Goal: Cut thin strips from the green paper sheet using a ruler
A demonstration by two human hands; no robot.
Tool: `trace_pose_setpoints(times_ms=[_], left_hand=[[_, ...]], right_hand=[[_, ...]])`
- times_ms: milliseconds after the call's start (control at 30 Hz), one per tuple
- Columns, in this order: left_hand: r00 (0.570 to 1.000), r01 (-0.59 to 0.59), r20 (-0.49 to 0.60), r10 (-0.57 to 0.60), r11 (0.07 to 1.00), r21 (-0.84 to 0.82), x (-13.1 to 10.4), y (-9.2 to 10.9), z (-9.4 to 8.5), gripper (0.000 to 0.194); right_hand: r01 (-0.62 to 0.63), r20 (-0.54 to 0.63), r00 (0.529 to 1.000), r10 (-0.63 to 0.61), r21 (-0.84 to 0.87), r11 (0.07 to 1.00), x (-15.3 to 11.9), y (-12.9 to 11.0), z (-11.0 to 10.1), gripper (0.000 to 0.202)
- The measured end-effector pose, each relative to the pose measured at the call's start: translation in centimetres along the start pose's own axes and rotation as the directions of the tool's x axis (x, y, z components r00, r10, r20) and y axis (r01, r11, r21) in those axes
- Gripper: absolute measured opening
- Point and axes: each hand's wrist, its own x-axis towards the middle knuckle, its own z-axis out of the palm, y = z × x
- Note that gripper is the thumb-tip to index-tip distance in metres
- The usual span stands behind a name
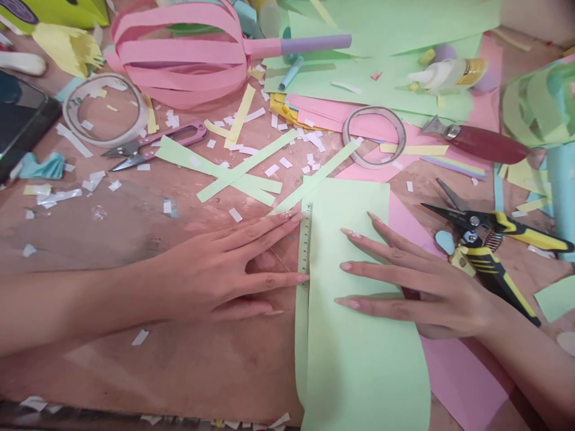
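A large light green paper (pixel 359 359) lies in front of me, with a narrow flap along its left side. On that flap rests a short clear ruler (pixel 305 245), running away from me. The fingertips of my left hand (pixel 224 263) touch the ruler's left edge and its near end, fingers stretched out. My right hand (pixel 413 281) lies spread on the green paper, right of the ruler, with its thumb side partly hidden. Beneath the paper, a pink sheet (pixel 462 371) sticks out on the right.
Green strips (pixel 247 170), scissors (pixel 157 143) and tape rolls (pixel 105 111) lie beyond my hands. Black-and-yellow snips (pixel 485 239), a red-handled tool (pixel 489 140) and a glue bottle (pixel 449 75) are at the right. A pink paper lantern (pixel 179 54) stands at the back.
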Motion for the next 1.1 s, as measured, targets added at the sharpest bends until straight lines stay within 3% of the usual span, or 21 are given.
trace_pose_setpoints(times_ms=[400, 533, 800, 1100], left_hand=[[1.000, -0.020, 0.009, 0.020, 1.000, -0.011, 0.05, -0.04, -0.16, 0.055], [0.998, -0.045, -0.037, 0.045, 0.999, -0.003, 0.02, -0.15, 0.12, 0.055], [1.000, -0.007, -0.015, 0.007, 1.000, -0.005, 0.07, 0.17, -0.08, 0.052], [0.998, -0.049, -0.041, 0.049, 0.999, 0.017, -0.17, -0.16, 0.48, 0.053]], right_hand=[[-0.013, 0.034, 0.999, 0.013, -0.017, 1.000, -0.02, -0.16, -0.18, 0.037], [-0.015, 0.025, 1.000, 0.015, -0.015, 1.000, 0.07, -0.16, -0.20, 0.035], [-0.026, 0.012, 1.000, 0.026, -0.004, 1.000, 0.06, -0.08, -0.05, 0.035], [0.007, -0.005, 1.000, -0.007, 0.005, 1.000, -0.01, -0.05, 0.14, 0.037]])
